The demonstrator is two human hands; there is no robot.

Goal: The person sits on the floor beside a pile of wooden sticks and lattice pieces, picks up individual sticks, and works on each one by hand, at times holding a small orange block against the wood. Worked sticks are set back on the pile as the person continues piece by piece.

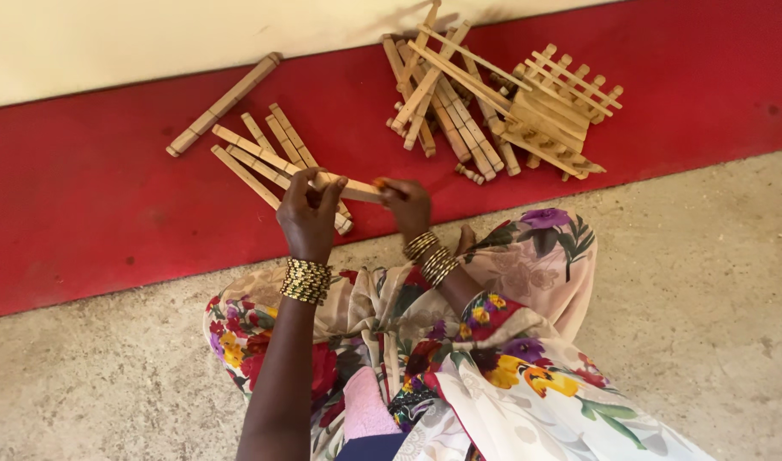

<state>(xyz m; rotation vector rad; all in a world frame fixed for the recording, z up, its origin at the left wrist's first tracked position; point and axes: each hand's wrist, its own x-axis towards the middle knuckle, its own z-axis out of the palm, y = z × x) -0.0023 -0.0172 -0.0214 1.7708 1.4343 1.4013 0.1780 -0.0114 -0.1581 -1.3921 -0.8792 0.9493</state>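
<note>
I hold a short wooden stick (354, 189) level between both hands, above my lap. My left hand (308, 213) grips its left end with the fingers curled over it. My right hand (405, 205) pinches the right end. Both wrists wear stacked gold bangles. Just behind my left hand lies a small group of notched wooden sticks (267, 154) on the red floor strip. Part of that group is hidden by my left hand.
A single long stick (224, 103) lies slanted near the cream wall. A larger heap of sticks and slatted wooden pieces (502, 107) sits at the back right on the red strip (84, 205). Bare concrete floor (698, 282) surrounds my floral-clothed legs.
</note>
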